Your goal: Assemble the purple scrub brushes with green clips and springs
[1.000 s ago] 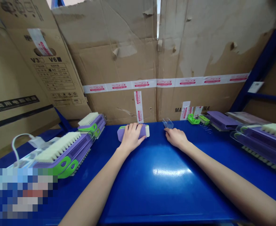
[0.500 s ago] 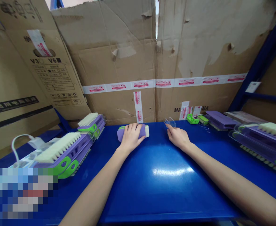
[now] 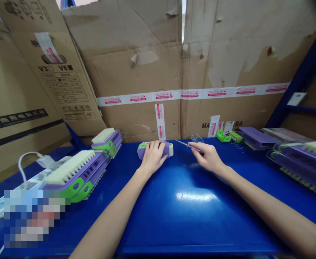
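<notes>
Right hand (image 3: 206,157) around slim tool (image 3: 189,146)

– What colour is your desk (image 3: 152,216)?
– It is deep blue, with a white shine in the middle.
– And the piece (image 3: 141,153) under my left hand (image 3: 152,156), how do I call its colours?
– I see purple, with green at one end and cream at the other. The thin tool (image 3: 189,145) in my right hand (image 3: 209,157) is silvery at the tip and darker at the handle.
– The brushes (image 3: 91,170) on the left side?
– Purple bodies with dark stripes of slots, bright green ends, cream bristles in rows.
– And the cardboard (image 3: 136,81)?
– Brown; its tape (image 3: 201,94) is white, with repeated pinkish-red print.
</notes>
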{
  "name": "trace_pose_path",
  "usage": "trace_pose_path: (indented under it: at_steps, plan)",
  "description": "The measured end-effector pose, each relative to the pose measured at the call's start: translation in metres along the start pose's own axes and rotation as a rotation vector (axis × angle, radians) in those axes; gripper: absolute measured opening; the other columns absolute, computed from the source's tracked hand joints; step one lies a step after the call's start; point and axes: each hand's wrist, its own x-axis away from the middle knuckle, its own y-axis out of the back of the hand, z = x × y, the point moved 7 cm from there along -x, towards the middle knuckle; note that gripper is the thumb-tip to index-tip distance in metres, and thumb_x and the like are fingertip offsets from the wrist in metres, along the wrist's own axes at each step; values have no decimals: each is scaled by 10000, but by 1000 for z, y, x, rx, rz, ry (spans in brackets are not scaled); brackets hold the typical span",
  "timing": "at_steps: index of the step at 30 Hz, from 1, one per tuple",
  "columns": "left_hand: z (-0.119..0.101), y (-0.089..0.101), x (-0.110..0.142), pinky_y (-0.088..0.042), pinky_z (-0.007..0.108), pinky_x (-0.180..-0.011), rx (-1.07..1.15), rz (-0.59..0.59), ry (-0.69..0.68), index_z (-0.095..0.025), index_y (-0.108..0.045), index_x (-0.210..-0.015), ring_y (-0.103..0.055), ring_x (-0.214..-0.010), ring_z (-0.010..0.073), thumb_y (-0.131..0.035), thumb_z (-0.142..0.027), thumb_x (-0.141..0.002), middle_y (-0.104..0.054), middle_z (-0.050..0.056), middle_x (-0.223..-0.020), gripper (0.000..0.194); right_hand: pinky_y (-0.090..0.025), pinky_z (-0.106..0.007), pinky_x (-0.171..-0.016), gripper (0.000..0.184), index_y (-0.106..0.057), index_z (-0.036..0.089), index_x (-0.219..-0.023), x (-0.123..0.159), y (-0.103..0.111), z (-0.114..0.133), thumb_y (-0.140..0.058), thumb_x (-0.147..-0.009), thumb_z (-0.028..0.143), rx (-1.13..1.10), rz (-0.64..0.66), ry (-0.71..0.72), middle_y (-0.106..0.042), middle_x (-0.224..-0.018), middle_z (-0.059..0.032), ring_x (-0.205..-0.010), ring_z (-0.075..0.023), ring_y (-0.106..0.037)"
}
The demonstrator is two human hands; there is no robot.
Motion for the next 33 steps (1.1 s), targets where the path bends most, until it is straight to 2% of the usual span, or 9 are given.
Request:
trace_pose_path:
  at_steps: [3, 8, 13, 16, 21, 28, 33]
  plan:
    - [1, 1, -2, -369, 399, -908, -1, -20, 6, -155, -498, -1139, -481, -1049, 272, -605, -358, -810, -551, 117, -1147, 402, -501, -319, -849, 351, -683, 165, -1070, -2, 4, 3, -423, -863, 278, -89, 22, -3, -699, -1047, -81, -949, -198, -655]
    - [4, 5, -14, -360, 421, -916, 16, -34, 37, -166, -490, -1176, -486, -1073, 284, -595, -409, -807, -555, 131, -1160, 454, -511, -303, -817, 341, -699, 163, -1041, -2, 3, 5, -446, -841, 273, -119, 69, -9, -708, -1021, -74, -909, -192, -667]
    - [2, -1, -29, -386, 414, -886, 79, 100, 23, -183, -521, -1150, -527, -1048, 267, -562, -416, -831, -602, 97, -1115, 397, -508, -287, -758, 355, -697, 162, -1054, -2, 2, 7, -444, -834, 278, -120, 86, -27, -716, -987, -75, -838, -184, -668]
    - [0, -8, -35, -413, 385, -860, 134, 173, 11, -205, -551, -1106, -542, -1032, 244, -557, -361, -840, -619, 73, -1105, 309, -498, -273, -688, 360, -704, 167, -1046, -2, 0, 7, -443, -835, 297, -136, 101, -86, -726, -932, -65, -737, -171, -660]
    - [-1, -13, -40, -430, 377, -868, 160, 166, 15, -215, -577, -1065, -538, -1031, 239, -574, -344, -829, -623, 60, -1084, 269, -437, -247, -558, 373, -718, 152, -1021, -3, -3, 5, -445, -825, 313, -170, 128, -164, -725, -757, -39, -545, -136, -579]
    - [-8, -15, -43, -436, 356, -901, 231, 180, -15, -198, -603, -1057, -531, -1024, 222, -589, -335, -826, -618, 67, -1053, 269, -376, -235, -508, 381, -732, 150, -982, -6, -3, 6, -426, -805, 292, -173, 184, -249, -688, -644, -12, -530, -139, -556]
    - [-7, -14, -44, -443, 376, -876, 181, 165, 42, -229, -619, -1063, -524, -1027, 240, -597, -359, -820, -607, 65, -1045, 276, -418, -246, -607, 390, -696, 176, -1043, -2, -12, 7, -383, -863, 324, -90, 222, -218, -714, -781, -30, -669, -163, -617]
